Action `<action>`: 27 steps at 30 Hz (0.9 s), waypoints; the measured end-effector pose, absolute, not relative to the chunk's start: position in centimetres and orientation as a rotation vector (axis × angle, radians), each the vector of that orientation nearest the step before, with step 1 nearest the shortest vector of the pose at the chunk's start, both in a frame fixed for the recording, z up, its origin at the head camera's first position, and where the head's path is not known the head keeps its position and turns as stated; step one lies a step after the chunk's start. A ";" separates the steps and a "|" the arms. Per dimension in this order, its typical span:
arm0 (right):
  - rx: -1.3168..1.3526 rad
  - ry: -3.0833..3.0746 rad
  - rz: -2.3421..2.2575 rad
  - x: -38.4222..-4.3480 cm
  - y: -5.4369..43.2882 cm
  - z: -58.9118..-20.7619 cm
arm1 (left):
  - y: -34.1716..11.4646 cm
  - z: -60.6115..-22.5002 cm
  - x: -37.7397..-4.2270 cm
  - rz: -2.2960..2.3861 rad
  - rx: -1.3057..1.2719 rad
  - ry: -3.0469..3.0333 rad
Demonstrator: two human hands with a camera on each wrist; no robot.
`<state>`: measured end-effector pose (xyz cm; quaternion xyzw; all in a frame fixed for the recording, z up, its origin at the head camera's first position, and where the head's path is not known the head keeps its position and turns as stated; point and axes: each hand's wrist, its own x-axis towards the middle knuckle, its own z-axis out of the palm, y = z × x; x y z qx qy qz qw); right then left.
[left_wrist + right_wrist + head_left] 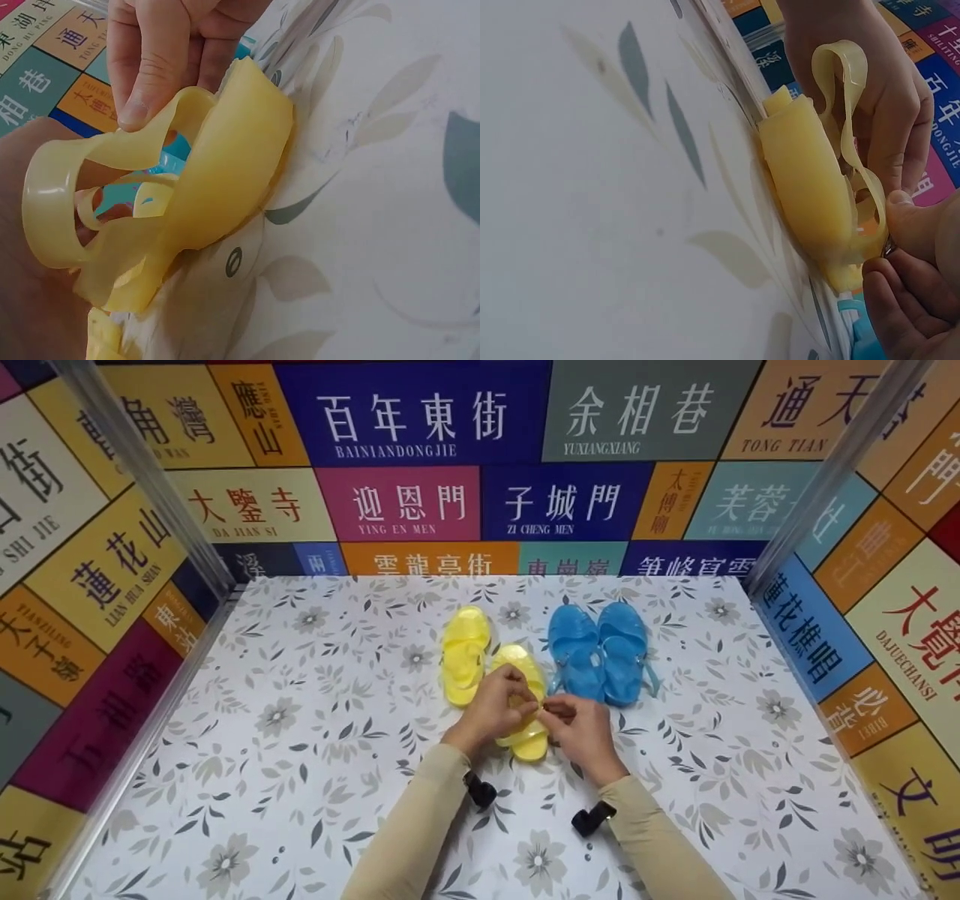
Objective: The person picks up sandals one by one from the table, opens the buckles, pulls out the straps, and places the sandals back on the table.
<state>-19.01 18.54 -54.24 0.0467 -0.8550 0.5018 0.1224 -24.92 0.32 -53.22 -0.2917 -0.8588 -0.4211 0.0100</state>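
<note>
Both hands meet over the right shoe of a yellow sandal pair [531,748], which has a strap loop rising from its side. My right hand [581,731] pinches the strap near a small metal buckle [888,247], with thumb and fingertips at it in the right wrist view. From the other side, my left hand [495,706] has curled fingers at the strap [851,90], its fingertips close to the right thumb. In the left wrist view, the yellow strap loop [52,202] stands up between the hands. The other yellow sandal [466,622] lies just to the left, further back.
A pair of blue sandals [574,622] lies side by side to the right, close to my right hand. Flower-patterned white covering [300,780] spreads over the table. Panels with colourful place-name signs [409,416] enclose the back and both sides.
</note>
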 end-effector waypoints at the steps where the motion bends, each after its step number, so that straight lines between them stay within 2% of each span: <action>1: 0.136 -2.495 1.464 -19.0 18.5 -54.2 | 0.3 -53.2 -24.9 -1.297 -0.925 -2.673; 12: 0.167 -2.494 1.466 -19.1 18.7 -54.5 | 0.1 -52.6 -24.5 -1.414 -0.989 -2.593; 27: 0.163 -2.668 1.527 -18.7 19.8 -54.6 | 0.0 -51.8 -22.4 -1.362 -0.659 -2.736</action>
